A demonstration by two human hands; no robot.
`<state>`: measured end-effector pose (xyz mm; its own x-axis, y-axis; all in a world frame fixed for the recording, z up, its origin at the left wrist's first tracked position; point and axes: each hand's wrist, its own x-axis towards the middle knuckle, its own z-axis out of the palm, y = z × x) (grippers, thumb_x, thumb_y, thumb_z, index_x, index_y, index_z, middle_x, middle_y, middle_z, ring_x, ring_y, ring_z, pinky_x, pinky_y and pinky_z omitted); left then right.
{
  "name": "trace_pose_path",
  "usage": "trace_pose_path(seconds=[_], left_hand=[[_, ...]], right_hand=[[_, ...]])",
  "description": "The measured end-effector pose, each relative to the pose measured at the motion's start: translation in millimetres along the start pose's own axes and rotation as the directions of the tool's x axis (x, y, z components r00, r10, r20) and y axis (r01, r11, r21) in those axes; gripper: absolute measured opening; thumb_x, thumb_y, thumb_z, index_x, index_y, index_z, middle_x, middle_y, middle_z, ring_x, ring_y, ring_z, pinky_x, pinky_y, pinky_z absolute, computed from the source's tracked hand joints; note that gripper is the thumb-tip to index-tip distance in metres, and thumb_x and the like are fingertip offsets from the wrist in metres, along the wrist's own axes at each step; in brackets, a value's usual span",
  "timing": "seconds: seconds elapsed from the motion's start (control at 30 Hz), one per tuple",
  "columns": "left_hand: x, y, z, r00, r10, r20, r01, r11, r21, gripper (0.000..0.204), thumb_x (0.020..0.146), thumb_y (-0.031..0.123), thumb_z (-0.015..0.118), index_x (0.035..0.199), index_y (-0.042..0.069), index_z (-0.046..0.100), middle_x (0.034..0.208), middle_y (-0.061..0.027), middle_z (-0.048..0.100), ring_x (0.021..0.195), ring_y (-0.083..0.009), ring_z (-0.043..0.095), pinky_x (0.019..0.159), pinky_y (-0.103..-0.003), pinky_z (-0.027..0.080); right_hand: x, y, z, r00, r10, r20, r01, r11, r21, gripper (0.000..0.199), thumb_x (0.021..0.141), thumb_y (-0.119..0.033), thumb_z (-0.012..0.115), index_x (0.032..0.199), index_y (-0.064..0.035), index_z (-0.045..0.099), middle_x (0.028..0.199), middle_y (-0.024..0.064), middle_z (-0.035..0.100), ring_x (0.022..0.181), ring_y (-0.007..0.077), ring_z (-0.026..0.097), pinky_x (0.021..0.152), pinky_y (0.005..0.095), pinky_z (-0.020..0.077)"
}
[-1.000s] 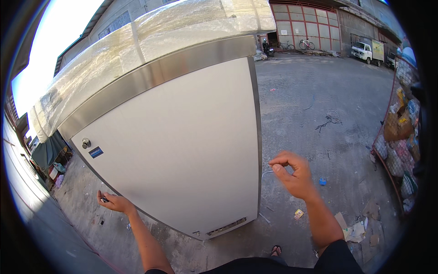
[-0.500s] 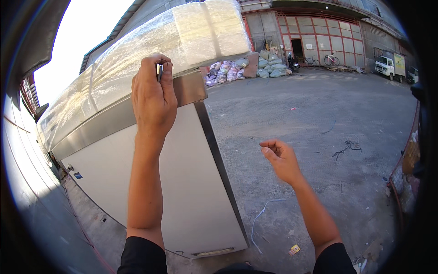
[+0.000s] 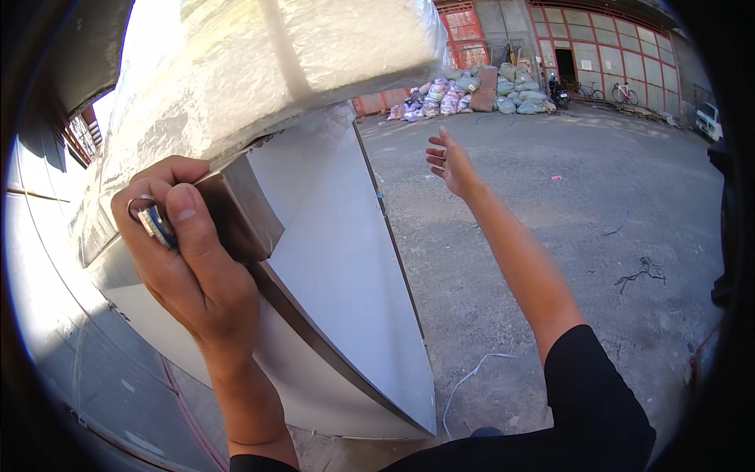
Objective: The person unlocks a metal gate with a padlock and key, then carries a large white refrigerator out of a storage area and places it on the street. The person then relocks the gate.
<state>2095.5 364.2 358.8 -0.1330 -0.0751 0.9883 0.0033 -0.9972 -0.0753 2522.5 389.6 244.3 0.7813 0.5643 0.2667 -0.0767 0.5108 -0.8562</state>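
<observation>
While the fingers of the left hand [image 3: 194, 263] curl around a small key holder [image 3: 160, 228], they also seem to meet the top corner of the metal band [image 3: 236, 216] on the tall white cabinet [image 3: 338, 228] — probably a steadying hold, though the contact is partly hidden. Farther out, the right hand [image 3: 452, 163] reaches over the ground [image 3: 472, 275], fingers loosely spread and empty. Half a second ago it was more curled; since then the cabinet's second face, below the wrapped top [image 3: 228, 86], has come into view.
</observation>
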Motion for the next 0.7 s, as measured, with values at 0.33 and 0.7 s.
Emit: trace_pose_path(seconds=[0.33,0.7], left_hand=[[2,53,25,0.982,-0.151,-0.117,0.190,0.836,0.515,0.031,0.112,0.025,0.041,0.105,0.002,0.061,0.099,-0.0074,0.062,0.093,-0.0140,0.054,0.092,-0.030,0.042],[-5,68,74,0.982,0.137,-0.130,0.051,0.473,0.880,0.029,0.111,0.022,0.041,0.127,-0.001,0.049,0.093,-0.0100,0.057,0.083,-0.0179,0.057,0.081,-0.033,0.048]], right_hand=[[176,122,51,0.980,-0.032,0.195,0.051,0.994,-0.094,0.068,0.104,-0.054,0.050,0.148,-0.0018,0.045,0.151,0.0225,0.048,0.145,0.0320,0.040,0.119,0.0475,0.0283],[171,41,147,0.794,-0.100,0.600,-0.026,0.980,0.197,0.095,0.099,-0.076,0.040,0.156,-0.0003,0.040,0.155,0.0222,0.045,0.141,0.0279,0.044,0.119,0.0404,0.0314]])
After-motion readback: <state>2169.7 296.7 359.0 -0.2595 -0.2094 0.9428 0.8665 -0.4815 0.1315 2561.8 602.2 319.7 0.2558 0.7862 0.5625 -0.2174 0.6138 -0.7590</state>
